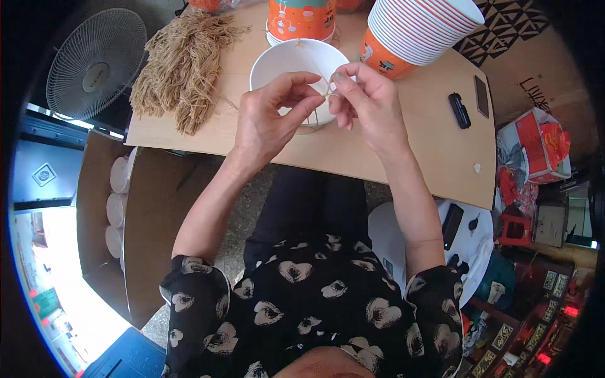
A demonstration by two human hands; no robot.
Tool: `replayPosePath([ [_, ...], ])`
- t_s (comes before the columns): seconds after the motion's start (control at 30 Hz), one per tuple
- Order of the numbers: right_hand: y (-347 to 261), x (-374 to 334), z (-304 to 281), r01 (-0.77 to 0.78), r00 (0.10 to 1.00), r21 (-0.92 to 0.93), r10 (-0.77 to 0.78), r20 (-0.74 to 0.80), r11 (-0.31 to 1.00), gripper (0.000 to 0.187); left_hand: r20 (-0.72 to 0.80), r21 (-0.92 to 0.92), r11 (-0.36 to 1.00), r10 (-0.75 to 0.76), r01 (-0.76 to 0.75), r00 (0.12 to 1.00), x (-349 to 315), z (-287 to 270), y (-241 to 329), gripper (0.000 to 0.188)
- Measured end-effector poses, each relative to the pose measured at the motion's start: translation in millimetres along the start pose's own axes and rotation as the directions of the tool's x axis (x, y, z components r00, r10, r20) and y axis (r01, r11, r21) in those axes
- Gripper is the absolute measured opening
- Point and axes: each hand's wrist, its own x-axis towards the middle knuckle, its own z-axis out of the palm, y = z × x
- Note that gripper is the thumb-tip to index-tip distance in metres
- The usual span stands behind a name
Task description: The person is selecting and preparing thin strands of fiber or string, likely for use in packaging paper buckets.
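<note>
A white paper bucket [277, 65] stands at the table's near edge, its mouth facing up toward me. Over its near rim, my left hand [270, 116] and my right hand [373, 104] almost meet. Both pinch a thin tan paper cord [316, 118] between thumb and fingertips. One end of the cord hangs down in front of the bucket's wall. Whether the cord passes through the bucket is hidden behind my fingers. To the left lies a big loose bundle of similar tan cords [183, 69].
Behind the bucket stands an orange printed bucket [302, 19]; a tilted stack of nested buckets [416, 31] is to its right. A black case [459, 111] and a phone [481, 96] lie farther right. An open carton [151, 233] with white round items and a fan [96, 69] are left.
</note>
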Motion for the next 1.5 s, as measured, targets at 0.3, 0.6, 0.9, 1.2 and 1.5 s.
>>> replayPosePath([
  [0.3, -2, -5, 8, 0.040, 0.995, -0.162, -0.055, -0.085, 0.986, 0.027, 0.114, 0.057, 0.997, -0.051, 0.045, 0.992, 3, -6, 4, 0.017],
  [0.6, -2, -2, 0, 0.119, 0.992, -0.088, -0.123, -0.035, 0.989, 0.027, 0.162, -0.046, 0.990, -0.123, 0.132, 0.979, 10, -8, 5, 0.015],
  [0.9, -3, 0, -1, 0.037, 0.995, -0.030, -0.040, -0.091, 0.999, 0.025, 0.096, 0.026, 1.000, 0.014, -0.017, 0.995, 7, 0, 1, 0.015],
  [1.2, -7, -1, 3, -0.020, 0.997, -0.081, 0.014, -0.070, 0.997, 0.026, -0.031, 0.388, 0.816, 0.476, -0.428, 0.879, 4, 9, -1, 0.023],
  [1.5, -9, 1, 8, -0.065, 0.998, -0.167, 0.065, -0.005, 0.984, 0.026, 0.116, 0.574, 0.596, 0.620, -0.562, 0.776, -3, 0, -4, 0.036],
])
